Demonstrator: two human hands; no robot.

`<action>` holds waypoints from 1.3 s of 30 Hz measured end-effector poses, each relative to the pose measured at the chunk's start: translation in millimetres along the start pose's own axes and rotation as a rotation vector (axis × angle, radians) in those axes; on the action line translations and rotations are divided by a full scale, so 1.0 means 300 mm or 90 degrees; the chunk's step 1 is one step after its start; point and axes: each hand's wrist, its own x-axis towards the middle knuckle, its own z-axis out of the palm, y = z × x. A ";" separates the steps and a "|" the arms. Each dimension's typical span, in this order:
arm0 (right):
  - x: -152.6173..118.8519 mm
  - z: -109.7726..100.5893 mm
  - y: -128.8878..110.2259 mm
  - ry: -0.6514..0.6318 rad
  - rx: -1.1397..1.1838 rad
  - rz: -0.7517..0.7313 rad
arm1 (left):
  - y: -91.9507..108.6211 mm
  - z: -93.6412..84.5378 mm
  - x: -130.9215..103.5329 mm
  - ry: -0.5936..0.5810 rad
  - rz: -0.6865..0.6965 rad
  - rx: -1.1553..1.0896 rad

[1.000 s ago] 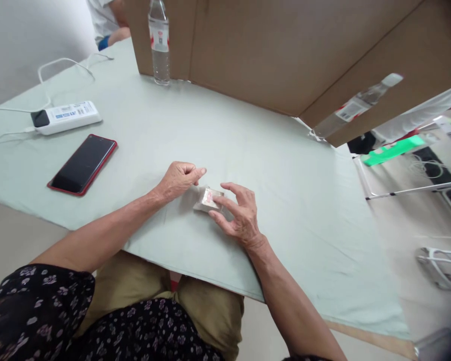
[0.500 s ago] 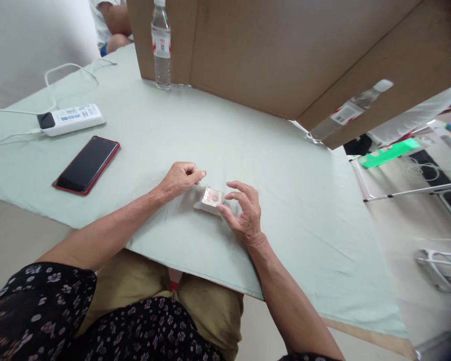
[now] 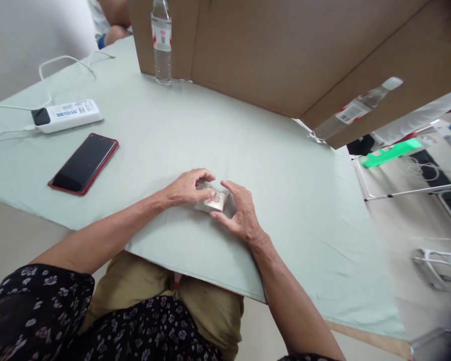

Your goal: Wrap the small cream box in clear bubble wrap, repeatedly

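A small pale packet [image 3: 217,201] with reddish print, wrapped in clear plastic, lies on the pale green tablecloth between my hands. From its left side my left hand [image 3: 190,188] reaches over it, the thumb across the packet's top and the fingers apart beyond it. Curved around the right side is my right hand [image 3: 242,210], with thumb and fingers spread; its thumb tip is by the packet's near edge. Whether either hand presses on the plastic I cannot tell. Part of the packet's left side is hidden under my left thumb.
A phone in a red case [image 3: 83,163] and a white power strip [image 3: 69,116] with cables lie to the left. One water bottle [image 3: 162,45] stands before a brown cardboard panel [image 3: 248,55]; another bottle [image 3: 357,111] is at right. A person sits behind at upper left.
My left hand has moved right and its fingers have opened, the thumb now over the packet. The right hand has shifted slightly left, its fingers still spread around the packet.
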 end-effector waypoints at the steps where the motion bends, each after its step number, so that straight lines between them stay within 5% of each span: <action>1: -0.001 0.005 0.003 -0.006 0.005 -0.001 | -0.002 0.003 -0.002 -0.011 0.009 0.000; 7: -0.004 0.016 0.006 -0.024 0.012 0.001 | -0.015 0.012 -0.008 -0.095 0.042 -0.012; 17: -0.002 0.010 0.008 -0.028 -0.017 0.018 | -0.018 -0.006 -0.004 -0.088 0.051 -0.050; 25: -0.008 0.018 0.032 0.015 -0.028 0.024 | -0.033 -0.031 -0.008 -0.153 0.070 0.006; 33: 0.012 -0.057 -0.002 0.073 0.029 0.039 | -0.049 0.008 -0.007 -0.115 0.157 0.008; 39: 0.014 -0.060 -0.005 0.067 -0.076 -0.009 | -0.055 0.020 -0.014 -0.087 0.192 0.047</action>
